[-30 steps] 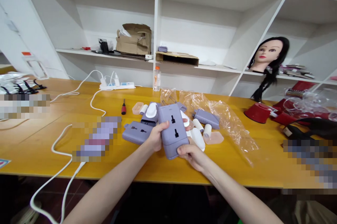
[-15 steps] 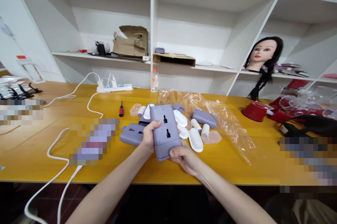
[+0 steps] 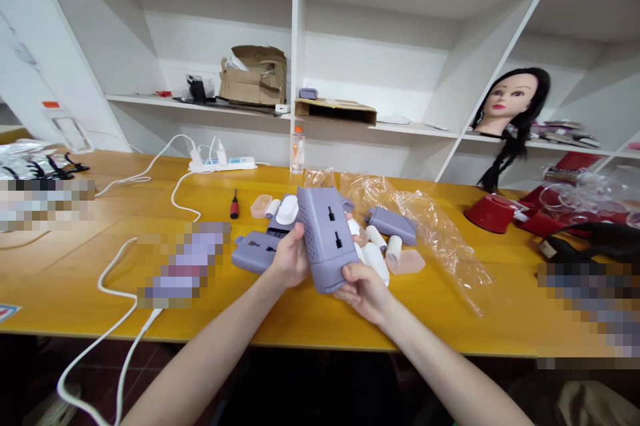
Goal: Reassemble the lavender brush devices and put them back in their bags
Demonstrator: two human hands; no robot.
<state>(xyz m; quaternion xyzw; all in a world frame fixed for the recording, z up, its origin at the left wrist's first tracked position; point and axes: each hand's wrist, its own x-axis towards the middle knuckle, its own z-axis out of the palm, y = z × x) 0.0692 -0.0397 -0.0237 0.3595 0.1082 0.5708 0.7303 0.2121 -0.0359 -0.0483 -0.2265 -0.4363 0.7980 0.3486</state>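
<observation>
Between my two hands is a purple plastic housing (image 3: 327, 239) with two black slots on its face and small holes along its left side. My left hand (image 3: 293, 258) grips its left edge, thumb up along the side. At the lower right corner, my right hand (image 3: 364, 291) is closed on it, thumb on the front and fingers beneath. Behind it lie a similar purple housing (image 3: 253, 254), another purple piece (image 3: 393, 225), white oval pieces (image 3: 287, 210), a white cylinder (image 3: 393, 249) and a clear pinkish tray (image 3: 407, 262).
A red-handled screwdriver (image 3: 235, 205) lies left of the parts. Crumpled clear plastic wrap (image 3: 445, 239) spreads to the right. A white power strip (image 3: 227, 165) and a small bottle (image 3: 297, 151) stand at the back. Red cone-shaped pieces (image 3: 493, 213) are at right.
The purple housing has turned so that its holed left side shows, and it sits slightly farther right and higher. Both hands keep hold of it. The whole view has shifted a little.
</observation>
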